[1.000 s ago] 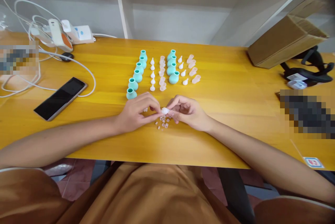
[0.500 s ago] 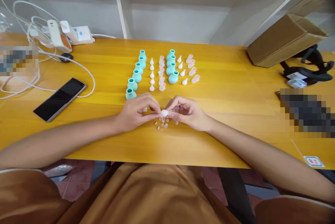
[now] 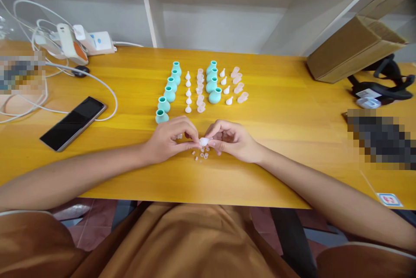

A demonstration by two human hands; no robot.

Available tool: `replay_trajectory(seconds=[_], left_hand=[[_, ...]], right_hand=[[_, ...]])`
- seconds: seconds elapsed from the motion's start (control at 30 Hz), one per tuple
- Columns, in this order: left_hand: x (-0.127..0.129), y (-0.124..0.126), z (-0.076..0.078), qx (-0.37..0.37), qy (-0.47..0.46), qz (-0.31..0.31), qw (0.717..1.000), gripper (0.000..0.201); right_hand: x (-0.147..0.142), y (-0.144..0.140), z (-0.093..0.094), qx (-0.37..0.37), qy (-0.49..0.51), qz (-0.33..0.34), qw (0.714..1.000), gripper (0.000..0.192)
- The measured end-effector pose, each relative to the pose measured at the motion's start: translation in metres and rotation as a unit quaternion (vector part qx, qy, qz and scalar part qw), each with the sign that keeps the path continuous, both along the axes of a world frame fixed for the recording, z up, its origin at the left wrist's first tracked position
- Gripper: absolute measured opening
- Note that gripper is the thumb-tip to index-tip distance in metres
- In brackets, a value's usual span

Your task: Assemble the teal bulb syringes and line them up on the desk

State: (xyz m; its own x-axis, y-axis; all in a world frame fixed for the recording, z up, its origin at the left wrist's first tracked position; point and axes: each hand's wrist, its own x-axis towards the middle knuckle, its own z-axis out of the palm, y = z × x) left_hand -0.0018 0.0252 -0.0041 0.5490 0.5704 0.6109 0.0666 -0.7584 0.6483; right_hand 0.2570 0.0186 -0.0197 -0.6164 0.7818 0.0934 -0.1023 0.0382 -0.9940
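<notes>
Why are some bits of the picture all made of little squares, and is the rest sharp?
In the head view, two patches are blurred into squares: one at the left edge, one at the right. The table shines with soft glare; the hands and small white piece look fairly sharp; the corners smear and bend.

A single head-worn camera looks forward and down across the table (image 3: 292, 148) from close above the lap, its edges seemingly stretched by a wide lens
</notes>
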Motion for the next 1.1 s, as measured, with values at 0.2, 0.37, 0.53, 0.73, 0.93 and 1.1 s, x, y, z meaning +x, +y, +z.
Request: replay_trajectory(seconds=[0.2,0.37,0.53,0.73,0.93,1.1], left_hand=[[0.0,0.002,-0.001,-0.005,0.009,-0.002,1.0,0.017],[0.001,0.004,-0.001,-0.01,0.021,-0.016,1.0,0.022],[-0.001,0.005,0.0,-0.029,0.048,-0.042,0.998,0.02],[-0.002,0.007,-0.001,-0.038,0.076,-0.05,0.995,0.021],[-0.007,0.007,0.011,0.06,0.081,-0.004,0.995,0.018],[-0.011,0.002,0.018,0.193,0.269,0.104,0.938,0.023]], right_hand=[[0.001,-0.001,-0.001,0.003,-0.003,0.019,1.0,0.027],[0.002,-0.001,-0.002,0.011,0.001,0.032,0.999,0.028],[0.004,0.0,-0.001,0.039,-0.011,0.054,0.998,0.025],[0.004,0.001,-0.003,0.068,-0.029,0.057,0.996,0.025],[0.007,0.005,-0.001,0.064,-0.043,0.023,0.997,0.032],[0.021,0.021,-0.004,0.162,-0.129,-0.08,0.975,0.033]])
